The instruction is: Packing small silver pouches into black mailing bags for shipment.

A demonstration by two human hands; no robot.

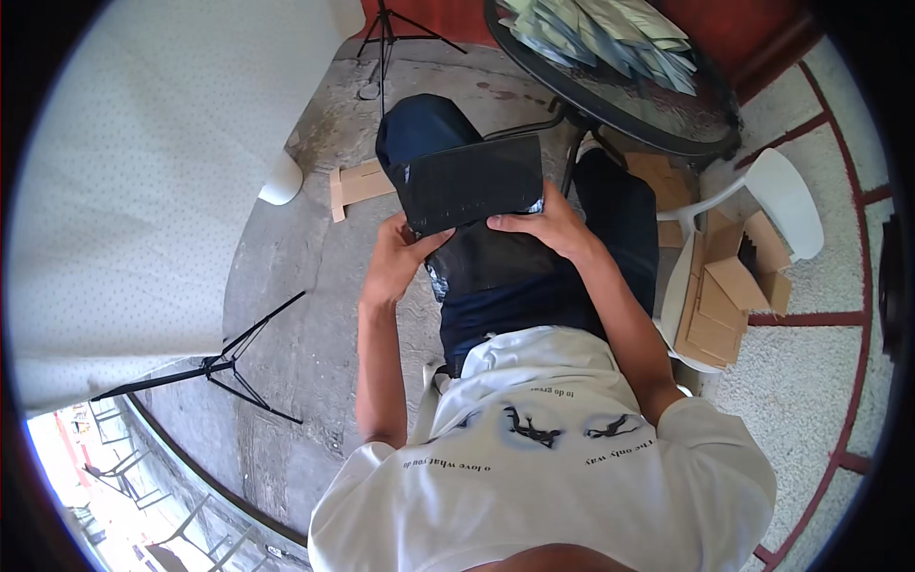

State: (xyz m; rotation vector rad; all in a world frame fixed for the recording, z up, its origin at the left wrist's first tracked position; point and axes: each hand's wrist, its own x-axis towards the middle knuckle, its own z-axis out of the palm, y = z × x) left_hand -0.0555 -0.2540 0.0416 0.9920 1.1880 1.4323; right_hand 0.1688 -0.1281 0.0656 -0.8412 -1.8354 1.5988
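My left hand (397, 259) and my right hand (556, 223) hold a flat black rectangular piece (472, 182) by its lower corners, thumbs on the near edge. It looks like plastic-covered board or a folded plastic packet, with shiny corners. Another black panel (497, 261) lies flat on my lap just below it, with crinkled shiny plastic at its left edge. I cannot tell whether the two are joined. Both sit over my dark trousers (429, 121). The fingers under the piece are mostly hidden.
A round glass table (615, 121) at upper right bears a pile of paper-like packets (607, 39). Cardboard boxes (722, 300) rest on a white chair (786, 200). Cardboard (364, 182) lies on the concrete floor (307, 250). Black tripod stands (218, 366) and a pale cloth (157, 179) are left.
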